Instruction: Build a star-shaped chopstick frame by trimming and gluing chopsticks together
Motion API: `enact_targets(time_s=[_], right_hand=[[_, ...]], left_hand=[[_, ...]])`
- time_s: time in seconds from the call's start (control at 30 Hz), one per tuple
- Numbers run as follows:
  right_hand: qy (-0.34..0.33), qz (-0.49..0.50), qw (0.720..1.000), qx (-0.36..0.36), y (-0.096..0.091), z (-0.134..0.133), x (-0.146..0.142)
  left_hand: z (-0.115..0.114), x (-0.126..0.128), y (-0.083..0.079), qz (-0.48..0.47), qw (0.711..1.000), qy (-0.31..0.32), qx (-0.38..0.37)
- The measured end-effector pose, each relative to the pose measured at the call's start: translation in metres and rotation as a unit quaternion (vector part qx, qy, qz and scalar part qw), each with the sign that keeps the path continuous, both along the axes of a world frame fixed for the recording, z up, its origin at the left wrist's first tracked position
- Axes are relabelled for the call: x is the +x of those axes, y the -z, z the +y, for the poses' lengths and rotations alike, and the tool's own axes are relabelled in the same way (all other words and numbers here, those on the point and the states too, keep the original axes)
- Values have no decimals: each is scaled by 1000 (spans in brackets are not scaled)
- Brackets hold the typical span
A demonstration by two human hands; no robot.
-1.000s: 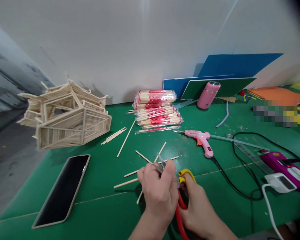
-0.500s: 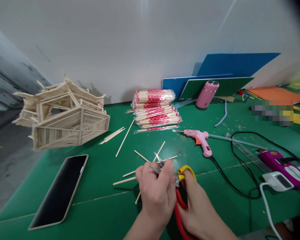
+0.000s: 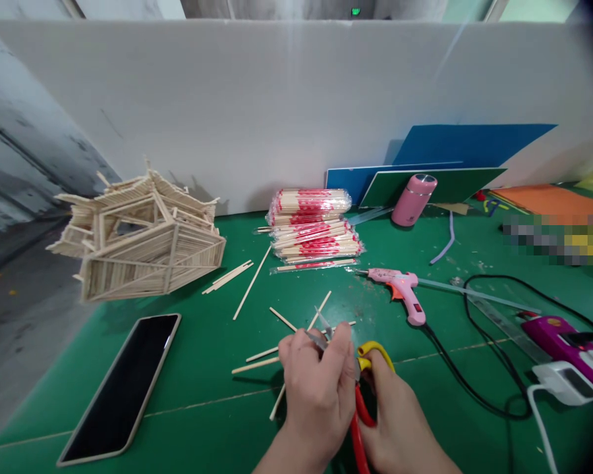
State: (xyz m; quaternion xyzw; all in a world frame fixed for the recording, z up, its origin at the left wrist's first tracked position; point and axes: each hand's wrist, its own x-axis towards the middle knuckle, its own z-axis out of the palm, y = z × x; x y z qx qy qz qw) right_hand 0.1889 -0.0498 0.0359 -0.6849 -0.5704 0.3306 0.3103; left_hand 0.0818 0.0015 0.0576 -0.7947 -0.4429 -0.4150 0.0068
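Note:
My left hand (image 3: pixel 319 388) is closed around a thin wooden stick (image 3: pixel 254 367), whose free end points left; the gripped part is hidden behind the fingers. In my right hand (image 3: pixel 400 415) is a pair of scissors (image 3: pixel 360 428) with red and yellow handles. Their blades stand slightly apart beyond the left hand's fingers. The left hand partly covers the blades, so I cannot tell whether they touch the stick. Several loose sticks (image 3: pixel 282 318) lie crossed on the green table around the left hand.
A model building made of sticks (image 3: pixel 172 257) stands at the left, behind a phone (image 3: pixel 121 388). Wrapped chopstick bundles (image 3: pixel 316 240) lie at the back. On the right are a pink glue gun (image 3: pixel 405 293) with a black cord, a pink bottle (image 3: pixel 414 201) and a white plug (image 3: pixel 568 382).
The head view has tilted up, so everything sits slightly lower and the wall's top edge shows. Both hands keep their holds, with little visible change at the scissors.

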Motion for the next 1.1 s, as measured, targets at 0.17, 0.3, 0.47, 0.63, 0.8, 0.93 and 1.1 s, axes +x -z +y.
enact_targets(time_s=[0.17, 0.3, 0.47, 0.63, 0.8, 0.93, 1.1], right_hand=[[-11, 52, 999, 9, -1, 1, 1], [-12, 48, 999, 21, -3, 1, 2], [-15, 46, 998, 31, -3, -1, 6], [-17, 37, 999, 20, -3, -3, 7], [3, 49, 999, 9, -1, -2, 5], [25, 64, 998, -4, -6, 4, 8], [20, 52, 998, -18, -9, 8, 12]], left_hand=[[0, 4, -5, 8, 1000, -17, 22], [-1, 6, -7, 12, 999, -20, 25], [-3, 6, -5, 23, 999, -17, 14], [-2, 7, -5, 29, 999, -20, 21], [-1, 3, -3, 41, 999, 12, 2], [-1, -7, 3, 18, 997, 76, -4], [6, -19, 0, -54, 996, 39, -62]])
